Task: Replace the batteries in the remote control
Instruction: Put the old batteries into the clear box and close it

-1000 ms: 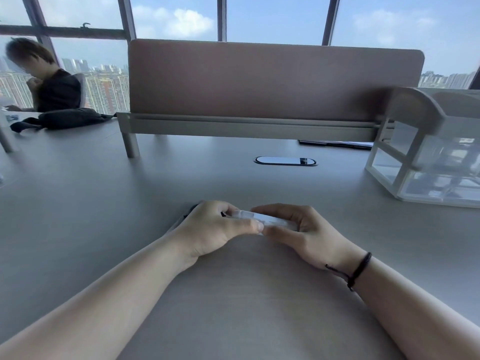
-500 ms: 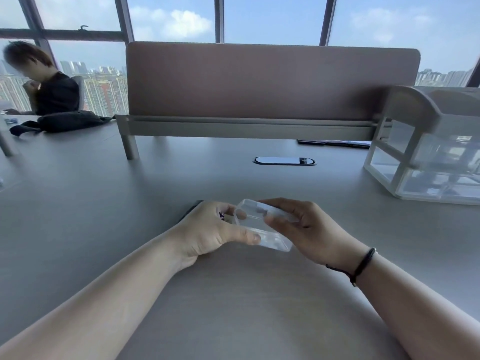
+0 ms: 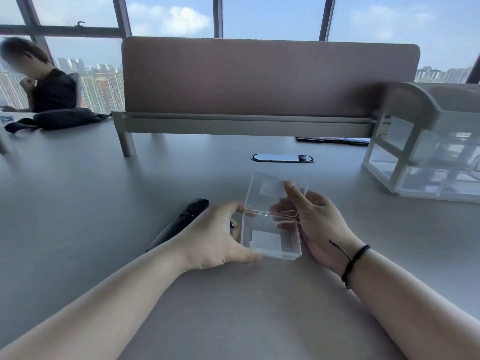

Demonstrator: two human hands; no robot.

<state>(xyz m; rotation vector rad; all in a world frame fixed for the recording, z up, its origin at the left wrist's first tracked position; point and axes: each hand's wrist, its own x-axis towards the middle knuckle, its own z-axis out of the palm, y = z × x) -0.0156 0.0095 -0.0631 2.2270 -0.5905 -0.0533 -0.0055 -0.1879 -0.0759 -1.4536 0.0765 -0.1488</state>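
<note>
A small clear plastic box point(image 3: 271, 236) rests on the grey desk in front of me, its hinged lid point(image 3: 270, 193) swung up and back. My left hand point(image 3: 215, 236) grips the box's base at its left side, thumb on the near corner. My right hand point(image 3: 315, 222) holds the raised lid from the right, thumb against its inner face. A black remote control point(image 3: 179, 222) lies on the desk just left of my left hand, partly hidden by it. A small purplish object point(image 3: 232, 225) shows between my left fingers and the box; I cannot tell what it is.
A white and clear drawer organiser point(image 3: 428, 146) stands at the right. A brown divider panel point(image 3: 270, 76) crosses the desk's back, with an oval cable port point(image 3: 282, 158) in front of it. A seated person point(image 3: 44, 84) and a black bag point(image 3: 65, 119) are at far left.
The clear box, held shut between both hands a second ago, now has its lid swung up and back. The remote has come into view beside my left hand.
</note>
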